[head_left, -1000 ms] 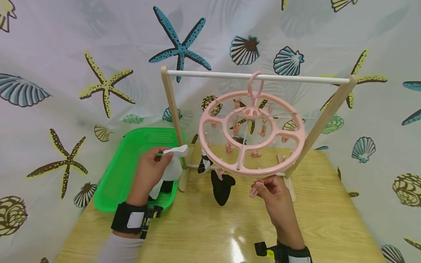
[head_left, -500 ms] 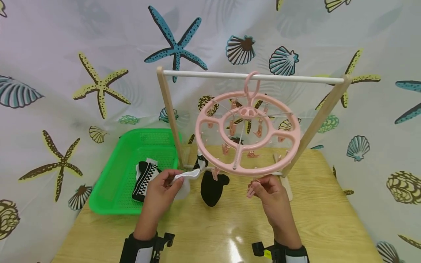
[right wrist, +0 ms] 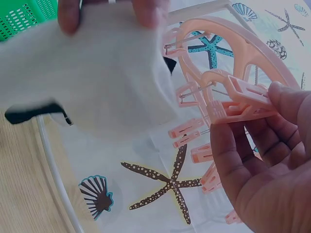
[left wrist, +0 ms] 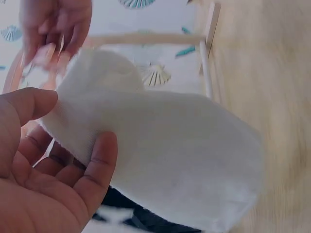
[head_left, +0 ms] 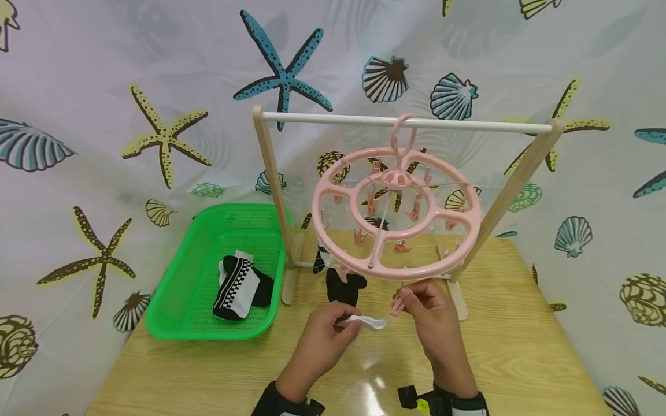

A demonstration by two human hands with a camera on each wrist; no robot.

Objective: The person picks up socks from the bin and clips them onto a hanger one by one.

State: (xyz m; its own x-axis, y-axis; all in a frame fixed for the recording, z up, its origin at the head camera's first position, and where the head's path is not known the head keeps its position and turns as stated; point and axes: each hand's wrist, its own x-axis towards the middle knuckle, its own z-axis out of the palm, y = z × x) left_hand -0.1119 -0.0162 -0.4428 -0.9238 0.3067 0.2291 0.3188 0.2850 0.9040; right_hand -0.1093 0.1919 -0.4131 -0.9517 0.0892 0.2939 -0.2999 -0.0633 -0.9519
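My left hand (head_left: 325, 341) pinches a white sock (left wrist: 180, 150) near its cuff, thumb on one side and fingers on the other. The sock hangs below the hanger's front rim, a short way left of my right hand (head_left: 434, 318). That hand pinches a pink clothespin (right wrist: 240, 99) between thumb and fingers at the front of the round pink hanger (head_left: 385, 271). In the right wrist view the sock's cuff faces the clothespin, apart from it. A black sock (head_left: 343, 286) hangs from another clip just behind my left hand, and a black-and-white sock (head_left: 321, 258) hangs farther back.
A green basket (head_left: 156, 312) at the left holds black-and-white checkered socks (head_left: 239, 289). The hanger hooks over the white bar (head_left: 333, 118) of a wooden stand (head_left: 276, 173), with several unused pink clips dangling. A wooden table (head_left: 510, 346) lies under everything.
My left hand has carried the white sock rightward from over the basket to near the right hand. The right hand stays at the clothespin.
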